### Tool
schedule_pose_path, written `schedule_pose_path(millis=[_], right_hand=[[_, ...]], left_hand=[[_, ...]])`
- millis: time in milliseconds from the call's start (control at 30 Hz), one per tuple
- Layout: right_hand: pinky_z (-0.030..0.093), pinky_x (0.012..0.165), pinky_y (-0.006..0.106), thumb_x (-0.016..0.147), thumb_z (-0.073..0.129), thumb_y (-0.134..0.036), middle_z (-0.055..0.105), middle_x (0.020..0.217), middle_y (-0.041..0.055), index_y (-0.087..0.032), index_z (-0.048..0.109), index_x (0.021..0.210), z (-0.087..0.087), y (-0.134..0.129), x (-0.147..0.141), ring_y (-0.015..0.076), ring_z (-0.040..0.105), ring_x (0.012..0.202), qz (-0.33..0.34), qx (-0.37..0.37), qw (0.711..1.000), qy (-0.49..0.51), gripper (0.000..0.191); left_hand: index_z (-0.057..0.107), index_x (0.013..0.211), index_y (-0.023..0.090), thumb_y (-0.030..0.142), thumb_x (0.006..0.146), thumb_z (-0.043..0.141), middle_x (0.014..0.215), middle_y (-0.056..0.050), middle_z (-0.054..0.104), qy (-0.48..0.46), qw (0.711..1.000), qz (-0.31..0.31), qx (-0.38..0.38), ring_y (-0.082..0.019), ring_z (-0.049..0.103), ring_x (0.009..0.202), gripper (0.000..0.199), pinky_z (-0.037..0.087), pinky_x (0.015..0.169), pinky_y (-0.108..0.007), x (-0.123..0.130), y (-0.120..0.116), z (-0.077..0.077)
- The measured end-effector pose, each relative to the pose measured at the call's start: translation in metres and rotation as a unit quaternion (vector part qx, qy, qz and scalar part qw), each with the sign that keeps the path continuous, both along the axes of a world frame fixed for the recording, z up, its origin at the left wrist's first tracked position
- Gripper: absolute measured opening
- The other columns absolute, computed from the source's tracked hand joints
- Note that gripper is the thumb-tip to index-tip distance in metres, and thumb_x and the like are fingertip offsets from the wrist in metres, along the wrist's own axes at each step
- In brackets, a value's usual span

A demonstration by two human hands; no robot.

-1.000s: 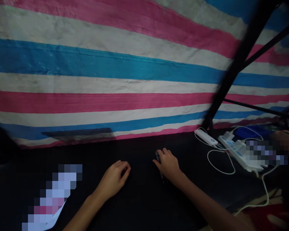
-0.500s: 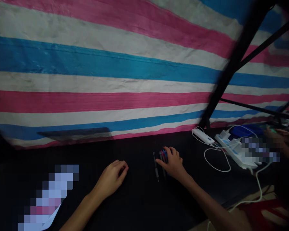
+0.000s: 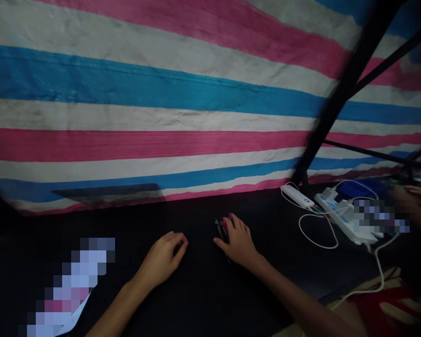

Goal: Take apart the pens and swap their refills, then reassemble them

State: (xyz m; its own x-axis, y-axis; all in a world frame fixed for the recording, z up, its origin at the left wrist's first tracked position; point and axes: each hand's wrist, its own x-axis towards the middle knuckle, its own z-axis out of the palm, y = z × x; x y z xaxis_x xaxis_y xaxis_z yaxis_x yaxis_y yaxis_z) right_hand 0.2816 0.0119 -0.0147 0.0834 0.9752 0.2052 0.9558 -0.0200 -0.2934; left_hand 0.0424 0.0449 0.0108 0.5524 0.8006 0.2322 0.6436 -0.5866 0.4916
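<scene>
My right hand [image 3: 239, 241] lies over several pens [image 3: 220, 228] on the black tabletop [image 3: 196, 285], with its thumb on their left side and its fingers bent over them. Dark barrels and a red part show between thumb and fingers; the rest is hidden under the hand. To the left, my left hand [image 3: 163, 256] rests on the table apart from the pens. Its fingers are loosely curled in toward the thumb, and nothing shows in them.
At the left lies a whitish, blurred-out sheet [image 3: 80, 276]. On the right are a white power strip [image 3: 347, 220] with plugs, a white device [image 3: 297, 196] and cables. Another person's hand [image 3: 416, 201] is at the far right. A striped sheet [image 3: 143, 145] and black metal frame [image 3: 323, 121] stand behind.
My right hand has moved left, and the pens have shifted left and closer together under it. My left hand stays in place.
</scene>
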Motion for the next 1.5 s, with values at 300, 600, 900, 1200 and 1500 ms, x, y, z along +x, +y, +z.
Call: schedule_pose_path(millis=[300,600,900,1200,1500], right_hand=[[0.026,0.104,0.040,0.085,0.047,-0.046,0.036,0.142,0.0141,-0.017,0.044,0.132,0.002,0.008,0.009,0.0287,0.033,0.129,0.016,0.006,1.000,-0.007,0.055],[0.027,0.103,0.041,0.086,0.044,-0.048,0.034,0.144,0.0170,-0.012,0.042,0.134,-0.001,0.023,0.014,0.0295,0.031,0.131,0.007,-0.003,1.000,-0.015,0.060],[0.016,0.106,0.049,0.078,0.042,-0.069,0.020,0.151,0.0133,-0.016,0.026,0.144,0.003,0.013,0.026,0.0311,0.018,0.137,0.027,-0.092,0.995,-0.003,0.086],[0.018,0.105,0.050,0.080,0.041,-0.067,0.019,0.151,0.0133,-0.017,0.031,0.142,0.000,0.009,0.029,0.0319,0.021,0.136,0.018,-0.080,0.997,-0.009,0.080],[0.018,0.105,0.050,0.080,0.039,-0.068,0.021,0.150,0.0146,-0.014,0.025,0.144,-0.003,0.012,0.029,0.0302,0.020,0.137,-0.001,-0.074,0.997,-0.004,0.084]], left_hand=[[0.059,0.081,0.021,0.032,0.090,0.040,0.077,-0.003,0.059,-0.013,1.000,0.002,0.000,-0.018,0.057,0.072,0.023,0.043,0.066,-0.030,-0.001,0.000,0.000],[0.059,0.080,0.022,0.031,0.090,0.041,0.078,-0.002,0.059,-0.016,1.000,0.008,-0.007,-0.018,0.058,0.072,0.022,0.042,0.065,-0.029,-0.001,0.000,0.000],[0.060,0.080,0.021,0.031,0.089,0.041,0.076,-0.003,0.060,-0.012,1.000,0.004,-0.011,-0.018,0.057,0.071,0.023,0.042,0.064,-0.029,0.000,0.000,0.001],[0.060,0.079,0.022,0.031,0.089,0.041,0.076,-0.003,0.059,-0.012,1.000,0.006,-0.015,-0.018,0.057,0.071,0.023,0.042,0.065,-0.029,0.000,0.000,0.001],[0.060,0.080,0.021,0.031,0.089,0.041,0.077,-0.003,0.059,-0.014,1.000,0.008,-0.014,-0.018,0.057,0.072,0.023,0.043,0.065,-0.029,0.000,0.000,0.001]])
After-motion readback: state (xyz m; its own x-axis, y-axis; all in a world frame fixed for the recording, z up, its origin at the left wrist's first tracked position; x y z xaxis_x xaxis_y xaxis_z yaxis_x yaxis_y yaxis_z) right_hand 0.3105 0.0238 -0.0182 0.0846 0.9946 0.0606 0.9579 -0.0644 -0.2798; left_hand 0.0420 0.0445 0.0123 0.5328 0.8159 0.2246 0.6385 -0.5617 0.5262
